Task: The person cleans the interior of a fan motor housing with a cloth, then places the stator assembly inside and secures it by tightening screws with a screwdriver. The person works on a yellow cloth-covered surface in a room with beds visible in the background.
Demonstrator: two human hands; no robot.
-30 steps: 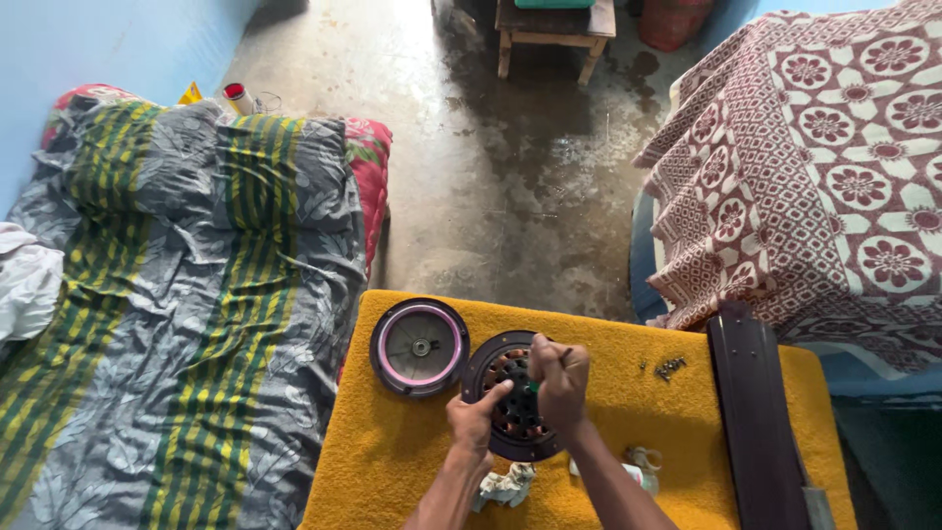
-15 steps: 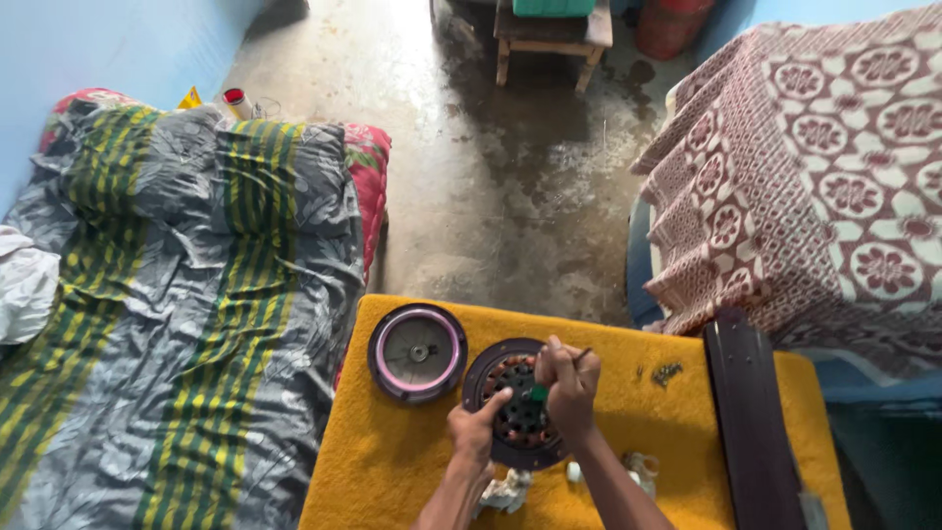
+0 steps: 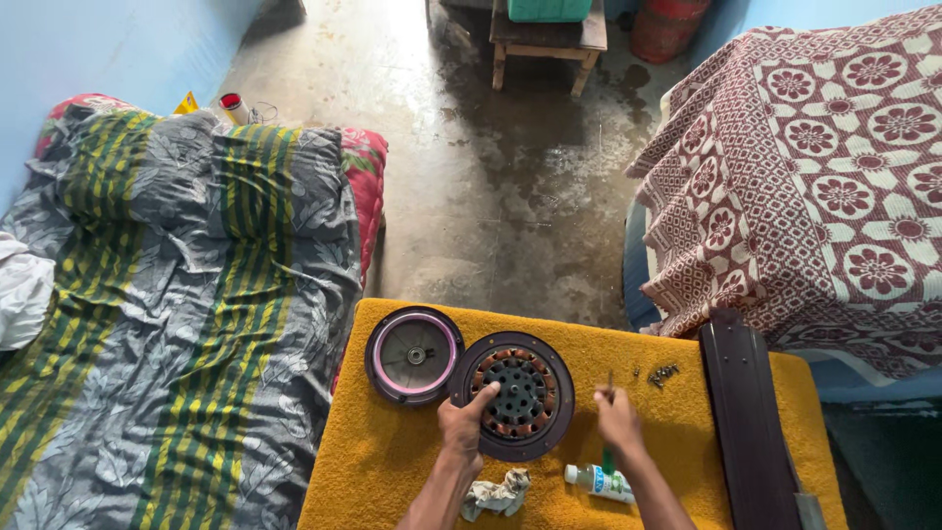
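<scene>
Bench [image 3: 392, 461] covered in yellow cloth; wet concrete floor [image 3: 491, 196] beyond; striped bedding [image 3: 196, 294] to left, patterned maroon spread [image 3: 814, 177] to right; dark wooden plank [image 3: 748, 422] on bench right edge. Motor stator [image 3: 518, 395] at bench centre: round, dark rim, copper windings ringing perforated hub; round cover [image 3: 414, 354] just beside it, touching. Left hand [image 3: 463, 426] rests on stator rim, fingers loosely spread. Right hand [image 3: 618, 422] closed around green-handled screwdriver [image 3: 608, 432]; loose screws [image 3: 662, 373] near; small bottle [image 3: 599, 481], crumpled rag [image 3: 496, 493] at front edge.
</scene>
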